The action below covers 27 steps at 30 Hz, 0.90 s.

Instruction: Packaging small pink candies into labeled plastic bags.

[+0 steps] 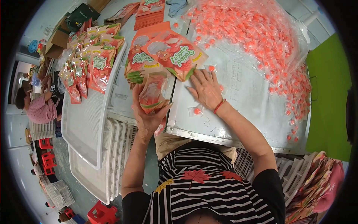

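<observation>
My left hand (146, 117) is wrapped around an open red candy pouch (152, 89), its mouth facing up, with red pieces showing inside. My right hand (206, 87) lies on the metal table with fingers stretched and the thumb apart. Its fingertips are beside the lower corner of a flat red pouch (174, 52); whether they touch it I cannot tell. That pouch rests across a fanned stack of similar pouches (140, 58). A wrapped red candy (212, 68) is just past the right fingers, and another wrapped candy (197, 111) lies nearer me.
A big heap of wrapped red candies (257, 33) on clear plastic covers the far right. To the left, filled pouches (100, 67) stand on a white tray (84, 123) above stacked trays (115, 156). More flat pouches (150, 15) lie at the back. A person (39, 108) sits far left.
</observation>
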Each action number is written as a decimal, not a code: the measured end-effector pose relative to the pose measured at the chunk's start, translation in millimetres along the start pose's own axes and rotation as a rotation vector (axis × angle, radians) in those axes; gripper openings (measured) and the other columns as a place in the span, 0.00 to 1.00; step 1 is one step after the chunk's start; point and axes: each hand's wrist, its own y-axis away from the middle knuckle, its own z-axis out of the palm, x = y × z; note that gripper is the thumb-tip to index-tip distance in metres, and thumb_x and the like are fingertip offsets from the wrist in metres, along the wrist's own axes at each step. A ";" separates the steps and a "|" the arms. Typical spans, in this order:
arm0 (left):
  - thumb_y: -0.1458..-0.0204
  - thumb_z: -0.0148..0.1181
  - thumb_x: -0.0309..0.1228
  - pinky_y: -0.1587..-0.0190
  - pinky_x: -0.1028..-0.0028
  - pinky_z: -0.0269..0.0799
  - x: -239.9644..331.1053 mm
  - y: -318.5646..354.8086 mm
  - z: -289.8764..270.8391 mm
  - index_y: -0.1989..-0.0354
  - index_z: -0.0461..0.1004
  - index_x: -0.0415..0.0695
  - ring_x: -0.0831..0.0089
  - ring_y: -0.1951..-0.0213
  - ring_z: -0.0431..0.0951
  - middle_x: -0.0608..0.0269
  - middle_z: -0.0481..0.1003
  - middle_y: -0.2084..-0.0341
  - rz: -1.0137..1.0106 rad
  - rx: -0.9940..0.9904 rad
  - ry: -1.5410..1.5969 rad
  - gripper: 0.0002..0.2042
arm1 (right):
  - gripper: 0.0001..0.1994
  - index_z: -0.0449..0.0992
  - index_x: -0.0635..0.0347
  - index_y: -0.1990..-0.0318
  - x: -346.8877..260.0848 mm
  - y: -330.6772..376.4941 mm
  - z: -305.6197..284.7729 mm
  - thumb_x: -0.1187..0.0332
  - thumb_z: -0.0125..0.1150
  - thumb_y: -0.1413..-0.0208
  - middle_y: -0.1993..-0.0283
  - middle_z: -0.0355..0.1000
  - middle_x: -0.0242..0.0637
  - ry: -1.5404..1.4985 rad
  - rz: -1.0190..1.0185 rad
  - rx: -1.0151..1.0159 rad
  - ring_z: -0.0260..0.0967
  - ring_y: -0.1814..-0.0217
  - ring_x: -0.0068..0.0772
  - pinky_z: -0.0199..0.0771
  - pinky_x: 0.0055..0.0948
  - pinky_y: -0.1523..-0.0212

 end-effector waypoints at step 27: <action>0.70 0.78 0.26 0.46 0.67 0.68 -5.5 -1.0 -1.1 0.37 0.51 0.37 0.62 0.48 0.70 0.51 0.65 0.47 0.022 0.000 0.011 0.49 | 0.24 0.69 0.51 0.44 40.2 16.7 -26.5 0.49 0.55 0.45 0.39 0.60 0.45 -0.104 -0.090 -0.263 0.53 0.35 0.55 0.53 0.60 0.40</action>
